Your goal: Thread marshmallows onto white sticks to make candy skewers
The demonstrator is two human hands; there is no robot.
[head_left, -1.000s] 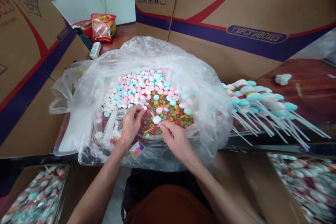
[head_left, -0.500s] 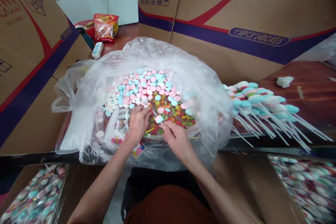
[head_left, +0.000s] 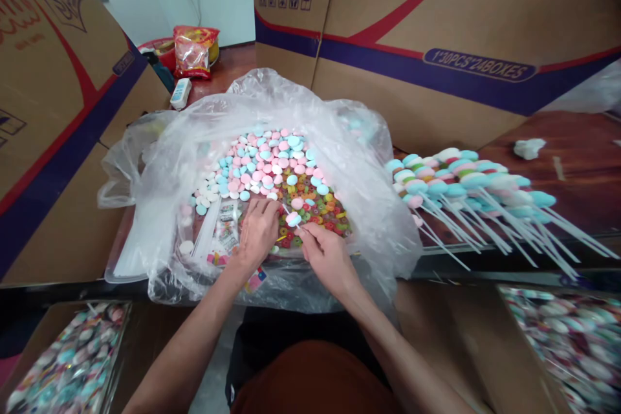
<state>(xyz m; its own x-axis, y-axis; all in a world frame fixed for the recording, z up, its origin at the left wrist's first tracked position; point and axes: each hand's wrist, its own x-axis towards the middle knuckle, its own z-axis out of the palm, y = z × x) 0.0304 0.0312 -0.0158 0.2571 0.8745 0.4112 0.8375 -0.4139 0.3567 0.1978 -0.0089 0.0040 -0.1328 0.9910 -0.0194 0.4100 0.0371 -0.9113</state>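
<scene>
A short white stick with a pink and blue candy (head_left: 293, 219) threaded on it is pinched between the thumb and fingers of my right hand (head_left: 324, 251). My left hand (head_left: 259, 229) is just left of the stick's upper end, its fingers curled downward; whatever they hold is hidden. Beneath both hands lie small coloured ring candies (head_left: 313, 207). Pink, blue and white round candies (head_left: 264, 165) form a heap behind them. Left of my left hand are white sticks (head_left: 206, 229) and printed wrappers (head_left: 227, 223). A clear plastic bag (head_left: 369, 200) surrounds it all.
Finished candy sticks (head_left: 460, 187) are stacked at the right on the table (head_left: 577, 168). Large cartons (head_left: 388, 90) stand behind and at the left. Open boxes of wrapped candies (head_left: 72, 356) sit below on both sides. A red snack packet (head_left: 194, 52) lies at the back.
My left hand's fingers have drawn back a little from the stick's tip, to the left. The bag's right side has sunk, uncovering more of the stacked candy sticks. My right hand stays put.
</scene>
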